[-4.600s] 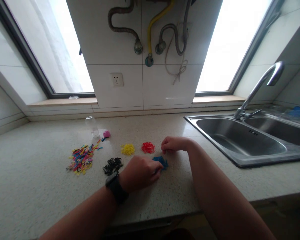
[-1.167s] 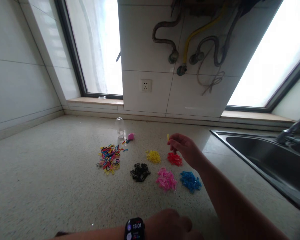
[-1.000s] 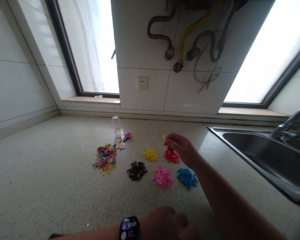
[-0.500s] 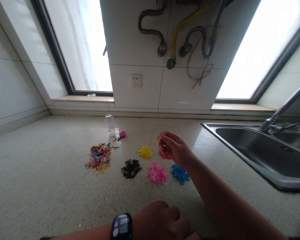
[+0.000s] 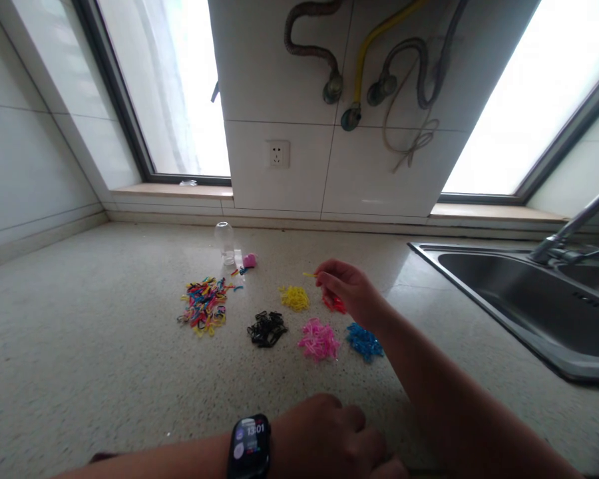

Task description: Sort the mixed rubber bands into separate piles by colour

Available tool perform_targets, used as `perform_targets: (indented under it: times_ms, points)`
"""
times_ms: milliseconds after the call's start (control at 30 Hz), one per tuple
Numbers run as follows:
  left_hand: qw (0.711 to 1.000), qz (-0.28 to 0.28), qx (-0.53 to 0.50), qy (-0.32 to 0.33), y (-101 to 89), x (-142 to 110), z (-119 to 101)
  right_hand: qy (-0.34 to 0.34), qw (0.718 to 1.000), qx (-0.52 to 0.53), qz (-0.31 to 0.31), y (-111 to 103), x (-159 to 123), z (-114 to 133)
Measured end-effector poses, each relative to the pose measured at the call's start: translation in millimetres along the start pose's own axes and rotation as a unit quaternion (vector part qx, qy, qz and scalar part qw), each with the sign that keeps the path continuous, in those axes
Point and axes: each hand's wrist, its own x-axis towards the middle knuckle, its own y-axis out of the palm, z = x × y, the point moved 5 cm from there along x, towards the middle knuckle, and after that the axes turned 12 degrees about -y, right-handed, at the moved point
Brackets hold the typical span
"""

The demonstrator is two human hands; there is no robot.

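My right hand [image 5: 348, 289] pinches a small yellow rubber band [image 5: 308, 274] between thumb and fingertips, and the band sticks out to the left. The hand hovers over a red pile of bands [image 5: 334, 304], partly covering it. To its left lies a yellow pile [image 5: 294, 298]. Nearer me are black [image 5: 267, 329], pink [image 5: 319, 340] and blue [image 5: 364, 342] piles, the blue one beside my right wrist. A mixed-colour pile [image 5: 204, 305] lies farther left. My left hand [image 5: 327, 436] rests at the counter's near edge, fingers curled, its palm side hidden.
A clear plastic bottle [image 5: 224, 243] stands at the back left beside a pink cap [image 5: 249, 260] and a few loose bands [image 5: 242, 271]. A steel sink [image 5: 489, 293] with a tap is at the right. My left wrist wears a watch [image 5: 249, 444].
My right hand has turned slightly, and the yellow rubber band now points left, clear of the fingers. The whole view has shifted a little. My left hand stays curled at the near edge.
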Motion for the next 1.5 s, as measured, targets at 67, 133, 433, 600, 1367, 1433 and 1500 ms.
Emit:
perform_targets:
  times_ms: [67, 133, 433, 600, 1367, 1433, 1500]
  points:
    - [1.000, -0.001, 0.003, -0.002, 0.4, 0, 0, 0.001, 0.999, -0.029, 0.024, 5, 2, -3]
    - [1.000, -0.009, 0.007, -0.001, 0.5, 0, 0, -0.003, 0.996, -0.069, 0.053, 10, 3, -8]
    - [0.998, -0.052, 0.022, 0.004, 3.6, 1, -1, -0.115, 0.868, -0.460, 0.146, 20, 13, -16]
    - [0.997, -0.072, 0.024, 0.003, 10.4, -2, 0, -0.113, 0.828, -0.527, 0.152, 25, 23, -18]
    - [0.999, -0.017, 0.032, -0.016, 25.9, -7, 3, -0.010, 0.818, -0.575, 0.003, -93, 17, -12]
    - [0.999, -0.006, 0.033, -0.009, 21.3, -7, 3, -0.010, 0.838, -0.545, 0.008, -101, 18, -19]
    - [1.000, -0.010, 0.024, -0.006, 15.7, -6, 3, -0.016, 0.859, -0.512, 0.016, -106, 18, -28]
